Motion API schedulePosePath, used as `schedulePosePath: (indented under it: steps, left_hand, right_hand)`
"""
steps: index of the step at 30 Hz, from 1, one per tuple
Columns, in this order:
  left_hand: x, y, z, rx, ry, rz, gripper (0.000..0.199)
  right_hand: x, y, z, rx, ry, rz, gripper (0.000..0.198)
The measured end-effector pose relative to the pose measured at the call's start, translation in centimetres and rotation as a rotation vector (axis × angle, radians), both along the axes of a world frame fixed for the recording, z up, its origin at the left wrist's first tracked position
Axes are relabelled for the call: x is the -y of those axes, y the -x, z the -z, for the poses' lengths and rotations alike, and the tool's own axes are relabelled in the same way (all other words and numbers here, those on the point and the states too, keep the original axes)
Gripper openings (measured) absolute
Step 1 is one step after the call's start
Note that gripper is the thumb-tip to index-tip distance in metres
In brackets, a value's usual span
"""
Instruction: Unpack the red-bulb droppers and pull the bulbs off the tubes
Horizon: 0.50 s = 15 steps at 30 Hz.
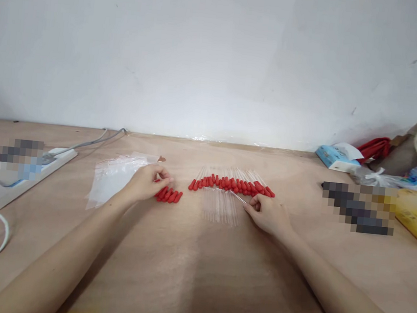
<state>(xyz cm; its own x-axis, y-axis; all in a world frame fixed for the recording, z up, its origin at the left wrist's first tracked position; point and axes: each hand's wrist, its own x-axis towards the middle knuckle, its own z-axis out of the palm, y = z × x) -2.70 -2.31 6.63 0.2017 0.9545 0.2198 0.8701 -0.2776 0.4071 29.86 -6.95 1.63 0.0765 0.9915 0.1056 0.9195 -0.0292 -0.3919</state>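
Ok so on your table [153,269], the row of bulb-tipped tubes [231,184] sits abt mid, w/ loose tubes [220,207] right in front. Bulb pile [171,195] is L of those, by your L hand [150,180], then bags [112,177]. Power strip [58,161] far L, tissue pack [336,157] back R nr the wall [218,59].

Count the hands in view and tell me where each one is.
2: the left hand by the small red bulbs, and the right hand near the longer red row, pinching a thin clear tube.
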Motion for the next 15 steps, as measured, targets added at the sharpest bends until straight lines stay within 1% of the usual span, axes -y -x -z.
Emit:
schedulePosePath:
  steps: [3,6,10,13,15]
  left_hand:
    - [-0.4,-1.9,0.7,-0.115,-0.045,0.083,0.024]
    - [-1.0,-3.5,1.0,-0.249,-0.041,0.102,0.025]
    - [-1.7,-4.8,0.6,-0.316,0.099,0.055,0.027]
    - [-2.1,-5.3,0.5,-0.292,0.18,0.025,0.026]
    - [-2.3,-5.4,0.7,-0.273,0.211,0.025,0.025]
  right_hand:
    - [-0.1,0.2,-0.2,0.023,0.045,-0.023,0.021]
    - [0.2,0.4,-0.5,0.023,0.098,-0.05,0.024]
    - [0.7,0.7,-1.1,0.024,0.177,-0.088,0.024]
    - [0.9,0.8,-1.4,0.018,0.223,-0.093,0.025]
    - [0.8,0.9,-1.3,0.013,0.216,-0.092,0.026]
